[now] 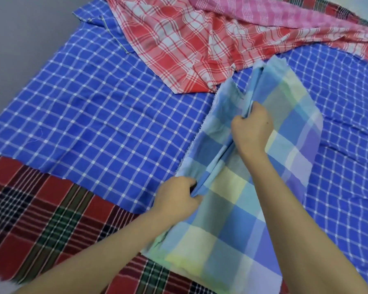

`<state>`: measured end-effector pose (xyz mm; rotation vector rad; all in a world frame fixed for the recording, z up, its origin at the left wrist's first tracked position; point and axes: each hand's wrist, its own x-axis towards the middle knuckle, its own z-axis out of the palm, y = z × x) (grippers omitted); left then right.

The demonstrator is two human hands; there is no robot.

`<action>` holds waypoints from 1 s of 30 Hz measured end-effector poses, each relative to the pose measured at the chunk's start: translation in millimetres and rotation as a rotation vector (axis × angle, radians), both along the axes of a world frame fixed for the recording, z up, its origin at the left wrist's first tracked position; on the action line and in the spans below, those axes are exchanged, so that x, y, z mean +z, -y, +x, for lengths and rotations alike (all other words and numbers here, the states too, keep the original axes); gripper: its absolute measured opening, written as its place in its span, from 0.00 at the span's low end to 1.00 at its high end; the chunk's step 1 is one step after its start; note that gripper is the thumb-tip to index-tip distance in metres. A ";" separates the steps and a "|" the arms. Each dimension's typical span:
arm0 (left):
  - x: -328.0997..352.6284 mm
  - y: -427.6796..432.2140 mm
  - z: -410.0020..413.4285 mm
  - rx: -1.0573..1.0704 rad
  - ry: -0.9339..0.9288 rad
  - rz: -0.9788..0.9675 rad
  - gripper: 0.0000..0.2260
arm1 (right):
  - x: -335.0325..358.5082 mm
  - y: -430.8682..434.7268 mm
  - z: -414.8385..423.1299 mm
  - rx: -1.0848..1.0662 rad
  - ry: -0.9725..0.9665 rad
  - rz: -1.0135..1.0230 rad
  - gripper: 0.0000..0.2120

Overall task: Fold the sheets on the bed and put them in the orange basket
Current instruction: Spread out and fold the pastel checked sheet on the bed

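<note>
**Both hands pinch a raised fold in the pastel plaid sheet [232, 236]**

At the far left, a strip of grey floor [19, 39] shows in the upper corner. Below it, a dark tartan sheet [40, 213] in red, green and black lies flat across the lower left. A blue checked sheet [98, 115] is spread over the tartan sheet's upper edge and covers most of the middle of the view. At the top, a red and white plaid sheet [179, 43] lies rumpled on the blue one, with a pink sheet [274, 11] bunched over its far side toward the upper right.

The pastel plaid sheet, in blue, yellow and green squares, lies right of centre. It rests mostly on the blue checked sheet, and its near end overlaps the tartan. A long ridge of its cloth is gathered up along the left side. The left hand [176, 198] grips this ridge at the near end, fingers curled round the fold. The right hand [251, 130] grips the same ridge farther away, fingers closed on the cloth, its forearm crossing over the flat part of the sheet.
</note>
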<state>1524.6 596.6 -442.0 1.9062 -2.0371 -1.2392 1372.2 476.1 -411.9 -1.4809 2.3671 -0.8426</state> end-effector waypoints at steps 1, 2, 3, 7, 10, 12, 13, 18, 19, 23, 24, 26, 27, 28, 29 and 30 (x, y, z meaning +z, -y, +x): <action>-0.1 1.1 8.6 0.005 0.004 0.005 0.20 | 1.7 2.8 10.1 0.033 0.006 0.029 0.05; -2.4 3.4 18.0 0.017 0.022 0.020 0.20 | -5.1 7.3 19.1 0.071 0.028 0.084 0.05; -7.0 6.7 27.4 0.022 0.054 0.052 0.19 | -15.2 10.8 27.5 0.115 0.045 0.173 0.04; -29.6 -2.5 48.2 0.037 0.145 0.214 0.20 | -56.5 7.6 44.3 0.243 0.033 0.490 0.25; -35.7 -27.1 53.2 0.060 0.146 0.205 0.14 | -45.0 -16.2 39.4 0.332 0.020 0.388 0.29; -34.1 -49.3 59.0 0.074 0.158 0.218 0.12 | -35.5 -59.0 17.2 0.325 -0.094 0.309 0.26; -35.3 -59.5 62.3 0.090 0.173 0.219 0.11 | -35.9 -84.4 2.5 0.284 -0.152 0.269 0.26; -34.9 -97.5 68.3 0.157 0.201 0.168 0.19 | -44.9 -238.5 -62.6 -0.043 -0.227 0.332 0.26; -37.5 -97.8 70.4 0.174 0.171 0.188 0.20 | -45.1 -263.5 -66.0 -0.116 -0.176 0.378 0.28; -50.4 -94.6 78.8 0.227 0.108 0.262 0.20 | -49.0 -321.2 -51.5 -0.393 0.470 0.480 0.31; -51.4 -95.9 76.3 0.212 0.135 0.256 0.19 | -49.3 -328.5 -48.4 -0.421 0.592 0.470 0.28; -50.4 -95.0 72.0 0.230 0.178 0.247 0.17 | -52.4 -329.7 -47.1 -0.446 0.710 0.456 0.24; -49.7 -96.7 67.0 0.248 0.187 0.239 0.16 | -52.6 -331.2 -49.5 -0.456 0.773 0.437 0.24; -51.2 -98.9 63.2 0.296 0.170 0.227 0.15 | -53.1 -331.5 -52.8 -0.455 0.823 0.427 0.24; -52.8 -101.7 60.7 0.371 0.124 0.221 0.14 | -52.0 -331.0 -54.8 -0.451 0.865 0.418 0.23; -54.6 -104.5 59.1 0.461 0.059 0.227 0.14 | -52.0 -331.3 -56.4 -0.454 0.895 0.406 0.22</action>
